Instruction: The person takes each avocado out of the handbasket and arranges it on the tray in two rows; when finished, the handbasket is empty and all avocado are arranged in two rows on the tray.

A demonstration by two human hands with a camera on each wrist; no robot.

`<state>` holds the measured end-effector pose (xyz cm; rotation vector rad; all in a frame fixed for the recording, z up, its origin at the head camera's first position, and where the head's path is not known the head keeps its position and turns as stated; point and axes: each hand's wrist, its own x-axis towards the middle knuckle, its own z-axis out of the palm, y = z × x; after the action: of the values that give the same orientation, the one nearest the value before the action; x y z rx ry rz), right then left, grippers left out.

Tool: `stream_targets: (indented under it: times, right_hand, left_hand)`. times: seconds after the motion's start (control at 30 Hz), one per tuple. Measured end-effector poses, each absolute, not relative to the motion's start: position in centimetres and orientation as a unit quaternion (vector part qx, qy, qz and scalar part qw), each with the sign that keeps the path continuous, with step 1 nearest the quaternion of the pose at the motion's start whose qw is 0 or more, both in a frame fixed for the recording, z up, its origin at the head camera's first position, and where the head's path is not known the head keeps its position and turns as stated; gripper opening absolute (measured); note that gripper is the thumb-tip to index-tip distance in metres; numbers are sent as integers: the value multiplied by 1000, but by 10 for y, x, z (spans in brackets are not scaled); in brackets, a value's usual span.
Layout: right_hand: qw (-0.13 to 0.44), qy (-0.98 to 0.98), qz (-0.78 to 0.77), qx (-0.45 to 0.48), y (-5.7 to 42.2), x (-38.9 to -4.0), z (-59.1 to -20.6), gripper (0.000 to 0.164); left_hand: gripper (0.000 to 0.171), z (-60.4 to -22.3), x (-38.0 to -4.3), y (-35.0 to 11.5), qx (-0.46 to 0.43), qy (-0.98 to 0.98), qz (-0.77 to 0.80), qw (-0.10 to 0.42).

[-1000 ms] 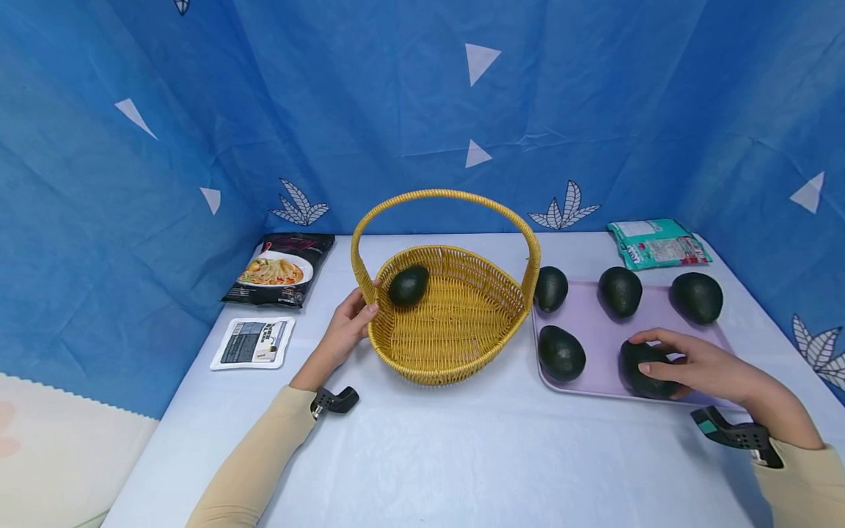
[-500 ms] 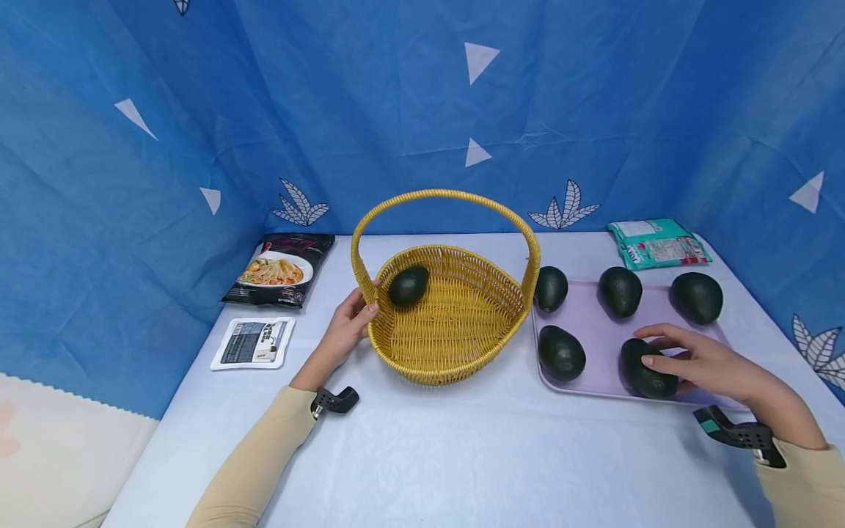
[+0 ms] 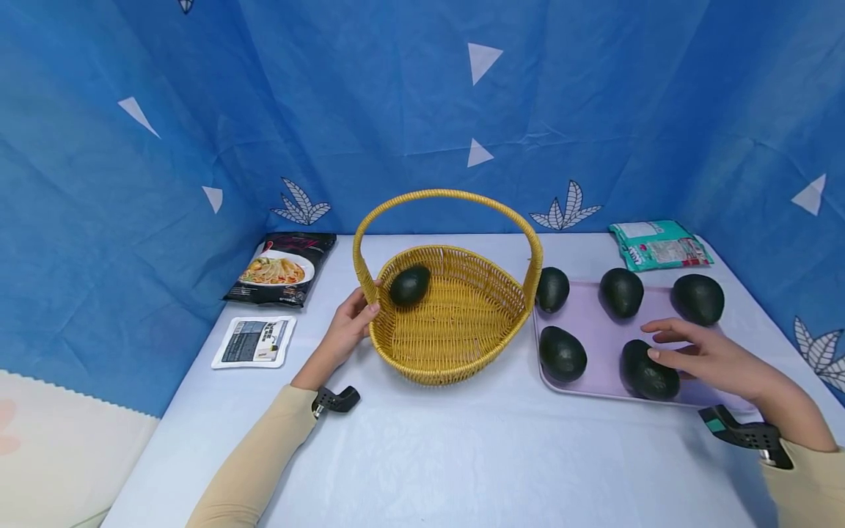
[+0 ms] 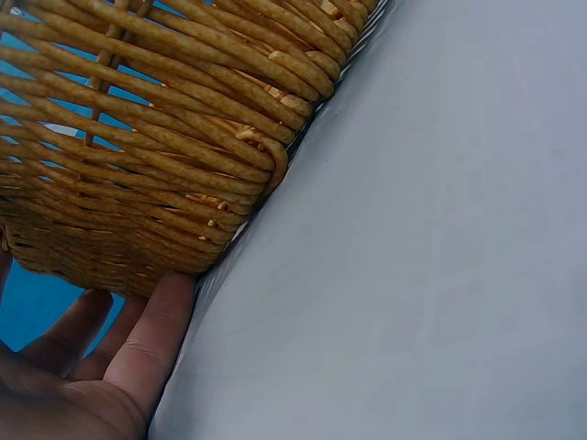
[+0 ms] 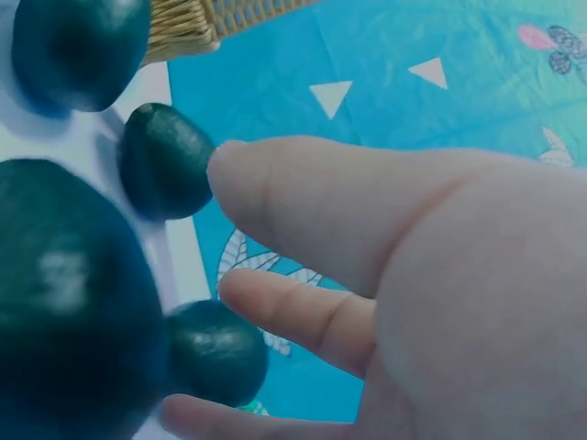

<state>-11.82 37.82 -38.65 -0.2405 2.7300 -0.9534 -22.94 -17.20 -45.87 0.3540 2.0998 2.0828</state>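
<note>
A yellow wicker basket (image 3: 449, 352) with a tall hoop handle stands mid-table, one dark green avocado (image 3: 409, 286) inside at its left. My left hand (image 3: 346, 326) holds the basket's left side by the foot of the handle; the left wrist view shows fingers (image 4: 151, 339) against the woven outer wall. On the right, my right hand (image 3: 716, 363) hovers with loosely spread fingers just beside and above an avocado (image 3: 650, 372) on a lilac tray (image 3: 604, 345). In the right wrist view, a gap separates the thumb (image 5: 293, 188) from the large near avocado (image 5: 69, 293).
Several more avocados, among them one at the tray's front left (image 3: 561, 356), lie on the tray. Behind it is a teal packet (image 3: 660, 246). A black noodle packet (image 3: 280, 271) and a small white packet (image 3: 254, 342) lie at left. Blue cloth (image 3: 409, 110) hangs behind the table.
My right hand has drawn slightly up and to the right, its fingers coming away from the front avocado, which stays on the tray. The left hand and the basket look unmoved.
</note>
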Motion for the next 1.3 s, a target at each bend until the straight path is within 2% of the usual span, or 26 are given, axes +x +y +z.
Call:
stream_targets:
  times: [0.3, 0.53, 0.93, 1.3]
  right_hand:
    - [61, 947, -295, -115, 361, -124, -361, 48]
    - [29, 951, -254, -177, 324, -131, -336, 45]
    - [89, 924, -250, -274, 238, -142, -303, 48]
    - [112, 906, -244, -328, 177, -170, -308, 52]
  left_hand:
    - [55, -458, -229, -172, 122, 698, 700, 85]
    - [54, -457, -228, -171, 122, 701, 698, 77]
    - [54, -459, -230, -172, 119, 706, 694, 75]
    - [55, -457, -229, -172, 119, 704, 696, 80]
